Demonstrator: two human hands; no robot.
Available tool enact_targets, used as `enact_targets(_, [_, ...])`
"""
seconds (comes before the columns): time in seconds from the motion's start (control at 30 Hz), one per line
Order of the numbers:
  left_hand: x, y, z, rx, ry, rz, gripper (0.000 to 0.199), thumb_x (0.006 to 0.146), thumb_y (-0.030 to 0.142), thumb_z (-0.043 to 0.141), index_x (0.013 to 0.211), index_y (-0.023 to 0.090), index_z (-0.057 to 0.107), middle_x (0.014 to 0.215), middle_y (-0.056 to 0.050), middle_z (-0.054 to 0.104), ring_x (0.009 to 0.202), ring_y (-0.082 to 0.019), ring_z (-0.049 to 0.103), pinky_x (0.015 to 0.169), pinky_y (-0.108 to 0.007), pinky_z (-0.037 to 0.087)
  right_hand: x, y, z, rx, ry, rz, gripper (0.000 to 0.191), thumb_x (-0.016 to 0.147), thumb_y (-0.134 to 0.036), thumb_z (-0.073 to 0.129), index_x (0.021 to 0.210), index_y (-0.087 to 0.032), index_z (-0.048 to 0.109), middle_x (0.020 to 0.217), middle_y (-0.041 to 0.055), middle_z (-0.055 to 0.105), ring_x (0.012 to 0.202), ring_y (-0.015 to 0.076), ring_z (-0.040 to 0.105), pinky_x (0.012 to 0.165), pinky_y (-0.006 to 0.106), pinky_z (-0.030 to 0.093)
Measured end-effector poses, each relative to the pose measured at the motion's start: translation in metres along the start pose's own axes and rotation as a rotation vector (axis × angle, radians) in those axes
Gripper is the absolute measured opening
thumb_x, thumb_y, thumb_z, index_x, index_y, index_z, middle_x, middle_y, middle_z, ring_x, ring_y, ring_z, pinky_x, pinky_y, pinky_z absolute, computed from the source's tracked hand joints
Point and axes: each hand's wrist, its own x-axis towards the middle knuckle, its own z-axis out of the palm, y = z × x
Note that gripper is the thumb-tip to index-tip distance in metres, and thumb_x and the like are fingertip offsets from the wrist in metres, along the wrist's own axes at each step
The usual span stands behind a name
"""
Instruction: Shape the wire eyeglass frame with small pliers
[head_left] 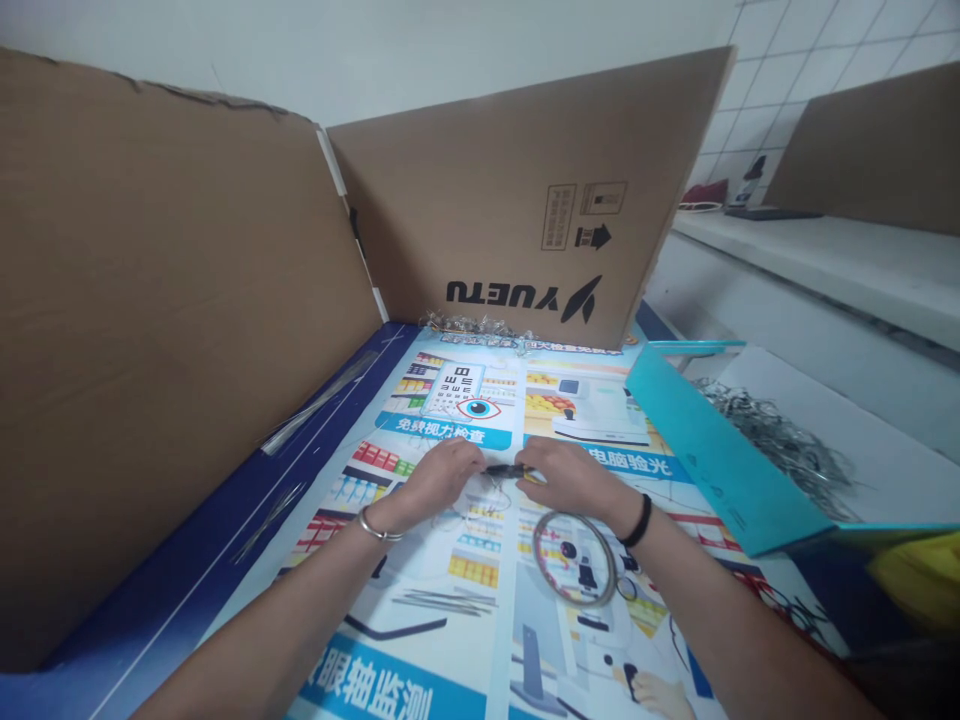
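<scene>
My right hand point(574, 478) is closed around small dark pliers point(507, 470) with a bit of yellow at the grip. The pliers' dark jaws point left, towards my left hand point(448, 473). Fingers and thumb of that hand are pinched together at the jaws; what they hold is too small to make out. Thin wire point(491, 508) curls just below the pliers. Nearer to me, beside my right wrist, lies a coil of wire point(613, 578). Several straight wire pieces point(446, 600) rest on the printed sheet below my left hand.
Cardboard panels point(480, 210) stand at the back and the left point(165, 300). Small wire pieces point(480, 326) are heaped along the back panel. More strips point(319, 405) lie at left. On the right, a turquoise-edged box point(720, 450) holds tangled wire point(780, 430).
</scene>
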Motion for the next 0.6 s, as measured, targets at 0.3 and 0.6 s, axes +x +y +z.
enact_targets(0.3, [-0.002,0.003,-0.002,0.115,0.019,0.004,0.02,0.09,0.02,0.039,0.083,0.019,0.058,0.081,-0.003,0.06,0.08,-0.017,0.052,0.075,-0.031,0.039,-0.004,0.007,-0.012,0.052,0.02,0.009,0.022,0.08,-0.03,0.049,0.094,-0.019,0.062,0.094,0.006,0.063,0.089,0.0182,0.056,0.076,0.025,0.04])
enact_targets(0.6, [-0.003,0.002,-0.001,0.183,0.028,0.004,0.018,0.09,0.019,0.039,0.082,0.018,0.055,0.08,-0.003,0.059,0.078,-0.017,0.051,0.072,-0.03,0.038,-0.004,0.004,-0.004,0.107,0.045,0.02,0.023,0.079,-0.032,0.05,0.095,-0.02,0.061,0.092,0.0048,0.061,0.088,0.0178,0.056,0.077,0.026,0.039])
